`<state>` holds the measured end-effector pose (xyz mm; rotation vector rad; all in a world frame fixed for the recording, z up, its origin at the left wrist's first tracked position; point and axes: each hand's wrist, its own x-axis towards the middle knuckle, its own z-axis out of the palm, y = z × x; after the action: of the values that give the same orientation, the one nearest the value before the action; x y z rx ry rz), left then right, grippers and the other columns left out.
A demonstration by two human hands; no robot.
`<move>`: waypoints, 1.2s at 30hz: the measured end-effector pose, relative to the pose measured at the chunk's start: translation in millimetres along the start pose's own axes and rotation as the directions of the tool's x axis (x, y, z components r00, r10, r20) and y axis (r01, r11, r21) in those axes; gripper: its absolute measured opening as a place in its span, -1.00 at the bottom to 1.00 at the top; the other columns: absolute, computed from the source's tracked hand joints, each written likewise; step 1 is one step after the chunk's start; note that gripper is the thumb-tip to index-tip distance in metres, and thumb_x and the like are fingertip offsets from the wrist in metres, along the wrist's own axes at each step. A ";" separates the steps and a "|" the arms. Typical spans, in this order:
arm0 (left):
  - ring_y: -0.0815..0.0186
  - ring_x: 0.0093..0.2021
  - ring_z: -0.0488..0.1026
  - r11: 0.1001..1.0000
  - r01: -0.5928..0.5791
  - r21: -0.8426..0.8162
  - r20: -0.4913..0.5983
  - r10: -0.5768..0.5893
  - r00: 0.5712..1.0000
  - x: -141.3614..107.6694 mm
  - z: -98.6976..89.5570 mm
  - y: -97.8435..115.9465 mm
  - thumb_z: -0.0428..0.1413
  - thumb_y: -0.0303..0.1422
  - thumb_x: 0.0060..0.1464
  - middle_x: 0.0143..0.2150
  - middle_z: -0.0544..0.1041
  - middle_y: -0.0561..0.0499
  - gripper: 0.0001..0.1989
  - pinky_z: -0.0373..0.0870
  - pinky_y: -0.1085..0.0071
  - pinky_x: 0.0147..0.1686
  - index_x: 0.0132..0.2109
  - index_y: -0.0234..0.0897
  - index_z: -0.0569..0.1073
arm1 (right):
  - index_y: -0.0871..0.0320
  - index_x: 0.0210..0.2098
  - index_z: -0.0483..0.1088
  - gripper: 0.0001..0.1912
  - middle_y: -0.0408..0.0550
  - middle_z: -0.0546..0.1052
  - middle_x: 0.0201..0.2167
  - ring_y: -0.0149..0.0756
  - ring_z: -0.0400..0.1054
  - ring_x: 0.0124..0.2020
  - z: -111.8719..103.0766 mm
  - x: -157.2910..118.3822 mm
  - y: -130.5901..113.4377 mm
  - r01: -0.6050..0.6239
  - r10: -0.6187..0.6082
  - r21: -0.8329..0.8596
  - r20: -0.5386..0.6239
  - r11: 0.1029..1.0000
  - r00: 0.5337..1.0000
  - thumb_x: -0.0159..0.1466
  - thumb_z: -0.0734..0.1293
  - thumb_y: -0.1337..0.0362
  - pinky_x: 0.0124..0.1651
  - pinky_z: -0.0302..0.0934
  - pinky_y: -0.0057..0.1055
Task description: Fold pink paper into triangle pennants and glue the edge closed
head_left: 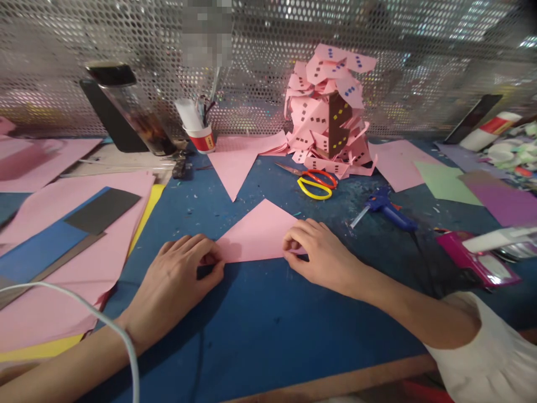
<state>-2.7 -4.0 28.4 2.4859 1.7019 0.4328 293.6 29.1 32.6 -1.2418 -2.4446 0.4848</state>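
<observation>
A pink sheet of paper [258,235], triangular in outline, lies on the blue table between my hands with its point facing away from me. The fingers of my left hand [184,266] are closed in a pinch at its left corner. At the right corner, my right hand [319,252] pinches the paper between thumb and fingers. Just beyond, another pink paper triangle [235,168] points toward me. Red and yellow handled scissors [314,183] and a blue glue gun [384,210] lie behind my right hand.
A tall pile of folded pink pieces with printed dots [314,120] stands at the back. Pink sheets [84,252] with dark and blue strips cover the left side. A white cable [96,313] crosses my left forearm. A magenta tool [478,257] lies right; a bottle [138,112] leans back left.
</observation>
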 end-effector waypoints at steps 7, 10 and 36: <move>0.20 -0.24 0.42 1.000 0.019 -0.011 0.002 -0.019 1.000 0.3 -0.4 -1.7 0.05 -0.23 0.25 -0.29 0.51 0.06 -0.86 0.22 0.20 -0.14 -0.27 -0.15 0.39 | 0.10 -0.25 0.40 -0.89 -0.09 0.54 -0.17 -0.20 0.34 -0.10 -0.2 -0.1 -0.8 -0.007 0.007 0.002 -0.001 1.000 1.000 0.30 0.37 0.42 0.00 0.12 -0.22; 0.20 -0.25 0.42 0.999 0.028 -0.023 0.012 -0.028 1.000 1.9 -0.1 -0.3 0.05 -0.21 0.27 -0.30 0.51 0.07 -0.83 0.21 0.20 -0.14 -0.28 -0.14 0.40 | 0.09 -0.25 0.39 -0.90 -0.09 0.54 -0.17 -0.20 0.34 -0.10 -0.3 -0.1 -0.5 -0.003 0.003 0.004 0.001 1.000 1.000 0.30 0.37 0.42 0.00 0.13 -0.22; 0.13 -0.21 0.41 0.997 0.071 -0.036 0.022 -0.071 0.997 5.1 -5.5 -0.5 0.06 -0.20 0.19 -0.30 0.50 0.03 -0.83 0.27 0.19 -0.15 -0.34 -0.14 0.41 | 0.08 -0.25 0.39 -0.89 -0.09 0.54 -0.19 -0.20 0.35 -0.12 0.8 -0.8 1.2 0.011 -0.011 -0.002 -0.005 1.000 1.000 0.31 0.37 0.42 -0.02 0.13 -0.23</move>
<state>-3.0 0.5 34.4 2.3875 1.7515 0.4257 294.6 29.0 31.3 -1.2287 -2.4470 0.4763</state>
